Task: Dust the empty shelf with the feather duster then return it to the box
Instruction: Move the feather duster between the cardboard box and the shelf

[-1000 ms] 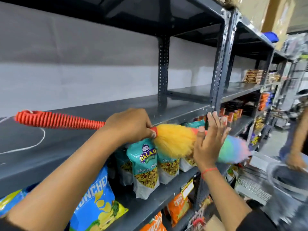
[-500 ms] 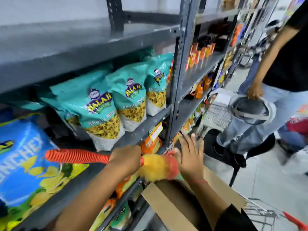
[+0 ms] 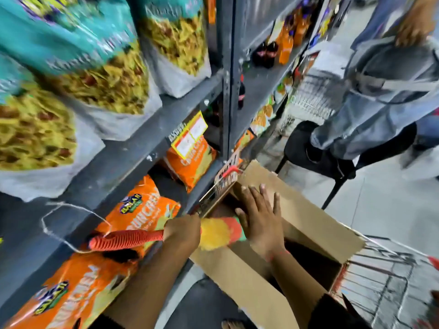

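Observation:
The feather duster (image 3: 219, 235) has a ribbed orange handle and a yellow, red and green fluffy head. My left hand (image 3: 181, 232) is shut on the handle where it meets the head. The head lies over the open cardboard box (image 3: 308, 224), which sits in a wire cart. My right hand (image 3: 260, 216) is flat, fingers spread, pressing against the far part of the head inside the box mouth; the head's tip is hidden behind it. A white cord loop hangs from the handle's end. The empty shelf is out of view.
Grey metal shelving (image 3: 133, 148) on the left holds teal and orange snack bags. A wire cart (image 3: 384, 281) carries the box. Another person in jeans (image 3: 380, 108) sits on a black chair to the right, holding a grey round object.
Both hands have come down from the upper shelf with the duster to the box. The view has tilted down, and the duster head now lies in the box mouth.

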Tool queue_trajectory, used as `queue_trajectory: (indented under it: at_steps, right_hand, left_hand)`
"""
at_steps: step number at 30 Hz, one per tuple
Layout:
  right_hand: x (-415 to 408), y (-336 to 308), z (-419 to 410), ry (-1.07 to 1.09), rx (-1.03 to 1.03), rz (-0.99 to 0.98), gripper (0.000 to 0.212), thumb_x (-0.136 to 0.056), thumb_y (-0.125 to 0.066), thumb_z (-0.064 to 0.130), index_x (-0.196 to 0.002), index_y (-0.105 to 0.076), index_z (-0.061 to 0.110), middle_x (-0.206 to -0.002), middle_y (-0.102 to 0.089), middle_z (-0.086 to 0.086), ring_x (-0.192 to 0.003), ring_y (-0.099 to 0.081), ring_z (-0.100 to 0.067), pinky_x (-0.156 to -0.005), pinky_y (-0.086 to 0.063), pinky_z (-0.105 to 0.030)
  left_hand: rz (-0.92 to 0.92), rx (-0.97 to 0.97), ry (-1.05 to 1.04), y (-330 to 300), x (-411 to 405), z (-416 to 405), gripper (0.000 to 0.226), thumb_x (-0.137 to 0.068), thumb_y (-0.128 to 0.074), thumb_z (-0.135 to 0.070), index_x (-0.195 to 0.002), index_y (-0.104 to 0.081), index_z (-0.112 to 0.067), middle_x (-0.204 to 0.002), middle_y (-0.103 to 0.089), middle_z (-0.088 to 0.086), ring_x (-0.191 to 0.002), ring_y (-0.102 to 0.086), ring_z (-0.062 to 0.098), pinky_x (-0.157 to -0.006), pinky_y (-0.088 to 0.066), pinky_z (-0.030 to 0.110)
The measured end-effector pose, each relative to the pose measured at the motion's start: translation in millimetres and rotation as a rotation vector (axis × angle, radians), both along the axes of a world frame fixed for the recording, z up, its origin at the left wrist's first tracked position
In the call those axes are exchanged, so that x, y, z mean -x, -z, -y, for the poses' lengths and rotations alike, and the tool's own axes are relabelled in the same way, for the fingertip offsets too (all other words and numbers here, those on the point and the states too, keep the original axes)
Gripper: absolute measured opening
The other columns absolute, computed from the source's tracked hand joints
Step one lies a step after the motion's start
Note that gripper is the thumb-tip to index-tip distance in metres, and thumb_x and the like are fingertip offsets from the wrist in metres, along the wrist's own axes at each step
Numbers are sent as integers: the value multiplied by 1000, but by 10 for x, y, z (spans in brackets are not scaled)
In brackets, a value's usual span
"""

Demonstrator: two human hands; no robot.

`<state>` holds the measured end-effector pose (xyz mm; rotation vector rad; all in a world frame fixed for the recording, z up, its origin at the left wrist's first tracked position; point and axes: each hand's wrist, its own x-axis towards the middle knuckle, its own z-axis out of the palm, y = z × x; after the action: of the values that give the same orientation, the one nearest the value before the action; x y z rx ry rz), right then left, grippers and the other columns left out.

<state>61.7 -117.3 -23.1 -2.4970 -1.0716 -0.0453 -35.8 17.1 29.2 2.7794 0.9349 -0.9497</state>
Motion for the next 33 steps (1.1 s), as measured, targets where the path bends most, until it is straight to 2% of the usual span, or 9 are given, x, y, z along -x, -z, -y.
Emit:
queue_trajectory:
  at_steps: [2, 7, 11, 17, 21, 26, 29, 33]
  right_hand:
    - [-66, 206, -1, -14, -10, -30, 49, -93, -41, 34, -137, -36, 13, -139, -45, -15, -136, -17, -28, -111, 4, -45]
    - [-174, 568, -51, -17, 0, -70, 48, -92, -44, 31, -135, -39, 11, -137, -48, -16, -135, -26, -37, -111, -8, -55]
    - [-230, 792, -93, 17, 3, -113, 48, -92, -42, 33, -135, -39, 12, -139, -46, -16, -136, -24, -36, -112, -5, -55]
    - [-233, 991, -126, 12, 62, -91, 49, -89, -44, 31, -133, -42, 10, -137, -48, -16, -133, -30, -38, -108, -9, -57]
    - [-183, 1063, -120, 21, 150, -57, 50, -90, -37, 33, -134, -40, 9, -137, -48, -18, -132, -32, -38, -107, -8, -57]
    - [-82, 1116, -125, 19, 171, -34, 56, -84, -61, 23, -134, -40, 7, -135, -49, -19, -132, -32, -39, -105, -10, -58]
    - [-34, 1076, -123, 16, 176, -59, 58, -84, -62, 21, -135, -38, 7, -137, -47, -20, -133, -31, -40, -106, -11, -58]
    - [2, 885, -121, 13, 144, -50, 55, -84, -54, 23, -133, -40, 2, -135, -48, -22, -129, -35, -42, -104, -17, -62]
  left_hand:
    - [-19, 0, -12, 287, -96, -10, 33, -93, -43, -11, -123, -56, -14, -132, -56, 11, -120, -55, 28, -96, -46, 36]
    - [-44, 6, -41, 856, -320, -29, 33, -92, -45, -6, -121, -60, -11, -130, -59, 11, -119, -55, 28, -96, -45, 36]
    - [-75, -40, -25, 1163, -411, -82, 34, -91, -44, -3, -120, -61, -10, -128, -60, 12, -116, -57, 31, -91, -46, 37]
    - [-153, -91, -17, 1433, -423, -175, 34, -87, -48, 3, -117, -60, -9, -122, -63, 12, -108, -61, 32, -75, -44, 34]
    - [-166, -111, 18, 1468, -451, -301, 34, -88, -48, -1, -120, -58, -11, -127, -59, 11, -114, -56, 33, -89, -44, 37]
    - [-165, -140, 122, 1436, -358, -288, 37, -89, -43, -3, -122, -56, -15, -129, -57, 9, -117, -51, 29, -93, -39, 36]
    - [-142, -189, 212, 1395, -247, -250, 45, -93, -37, -11, -137, -36, -4, -143, -39, 16, -129, -36, 33, -102, -34, 42]
    - [-5, -182, 231, 1248, -140, -244, 55, -99, -23, -19, -146, -1, -2, -157, -3, 17, -143, -3, 34, -116, -11, 48]
